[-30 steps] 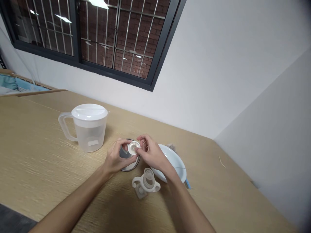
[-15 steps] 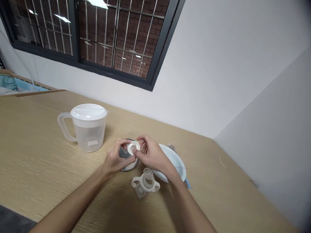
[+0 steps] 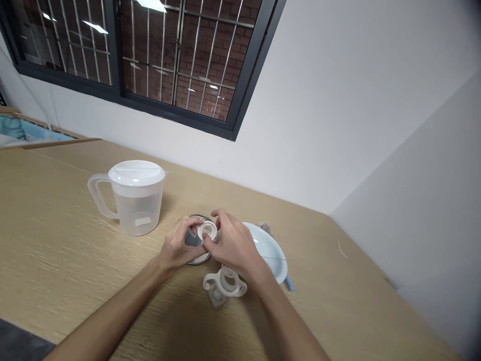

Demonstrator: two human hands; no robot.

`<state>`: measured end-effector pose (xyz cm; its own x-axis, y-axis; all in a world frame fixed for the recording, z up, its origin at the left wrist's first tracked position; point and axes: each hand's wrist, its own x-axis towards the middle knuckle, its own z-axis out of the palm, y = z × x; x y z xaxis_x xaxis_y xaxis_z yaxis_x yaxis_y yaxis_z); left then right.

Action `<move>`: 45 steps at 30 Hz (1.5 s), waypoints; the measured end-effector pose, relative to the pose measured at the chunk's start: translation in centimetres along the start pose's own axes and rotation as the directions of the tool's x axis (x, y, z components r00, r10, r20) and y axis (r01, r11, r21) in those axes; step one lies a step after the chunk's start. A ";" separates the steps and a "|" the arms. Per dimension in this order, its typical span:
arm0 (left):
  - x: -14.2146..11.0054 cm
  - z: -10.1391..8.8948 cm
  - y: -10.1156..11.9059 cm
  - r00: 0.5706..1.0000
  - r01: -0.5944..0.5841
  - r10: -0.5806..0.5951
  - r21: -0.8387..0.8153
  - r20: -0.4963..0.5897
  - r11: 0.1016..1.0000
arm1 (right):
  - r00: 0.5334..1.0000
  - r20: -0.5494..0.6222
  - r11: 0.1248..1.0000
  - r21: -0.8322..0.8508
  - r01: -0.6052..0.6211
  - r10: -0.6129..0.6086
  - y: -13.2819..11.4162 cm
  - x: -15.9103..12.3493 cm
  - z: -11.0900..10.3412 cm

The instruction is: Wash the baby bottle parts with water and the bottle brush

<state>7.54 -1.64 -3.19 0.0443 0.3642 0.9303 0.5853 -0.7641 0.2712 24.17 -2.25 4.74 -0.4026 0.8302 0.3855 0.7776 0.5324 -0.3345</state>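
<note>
White cap (image 3: 207, 229) between both hands (image 3: 176, 243) (image 3: 236, 245)

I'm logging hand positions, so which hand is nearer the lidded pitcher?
Left. The left hand is right of the lidded pitcher, not touching; the right hand is farther right.

Even, cool indoor light fills the room, with white glare streaks across the dark window (image 3: 117, 55) and a gleam on the jug lid (image 3: 137, 173). Soft shadow darkens the near counter (image 3: 75, 240). Wide-angle distortion stretches the edges; fine detail around the hands (image 3: 236, 245) looks soft.
</note>
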 end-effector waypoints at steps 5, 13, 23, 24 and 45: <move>0.5 0.0 0.6 0.998 0.029 -0.029 0.003 -0.053 1.000 | 0.999 0.026 0.990 0.139 -0.036 0.033 0.6 0.2 -1.3; 0.2 0.4 0.6 0.997 0.045 -0.043 0.033 -0.069 0.998 | 0.989 -0.092 0.979 0.175 -0.101 0.118 2.3 0.9 -3.1; 0.4 0.3 0.5 0.999 0.010 -0.011 -0.010 -0.053 1.000 | 0.996 -0.068 0.973 0.226 -0.042 0.059 2.4 0.9 -2.7; 0.4 0.3 0.5 0.999 0.000 -0.001 -0.028 -0.044 1.000 | 0.996 -0.068 0.975 0.218 -0.048 0.064 2.3 1.0 -2.9; 1.0 0.9 -0.4 0.637 0.724 -0.547 -0.665 0.543 0.184 | 0.990 -0.142 0.959 0.282 0.033 0.007 3.6 0.8 -2.4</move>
<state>8.10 -0.47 -2.61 0.1476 0.9390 0.3106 -0.3980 -0.2311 0.8878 27.80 -0.05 5.96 -0.3240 0.8022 0.5015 0.5957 0.5848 -0.5506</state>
